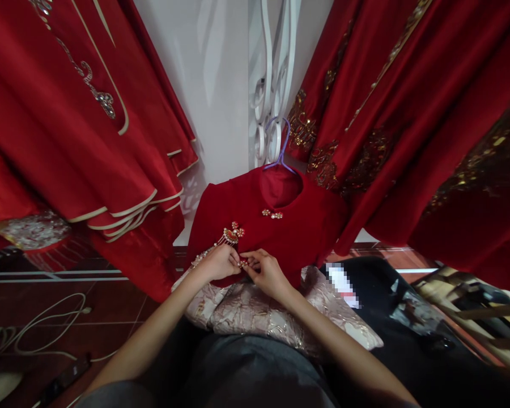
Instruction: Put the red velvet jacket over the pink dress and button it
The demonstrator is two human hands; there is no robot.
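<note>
Pinching beaded ornament (pixel 243 264) at lower centre with left fingers (pixel 234 261) and right fingers (pixel 255 256), over red garment (pixel 280 235); probably light, fragile, best held by edges.

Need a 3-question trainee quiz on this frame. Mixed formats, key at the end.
1. Multiple choice. What colour is the hanger at the neck of the red garment?
A) green
B) purple
C) black

2. Short answer. What lies between the fingertips of the left hand and the right hand?

3. True or false. The fan-shaped ornament sits lower in the picture than the neckline ornament.

Key
1. B
2. A small beaded ornament at the front of the red garment
3. True
</note>
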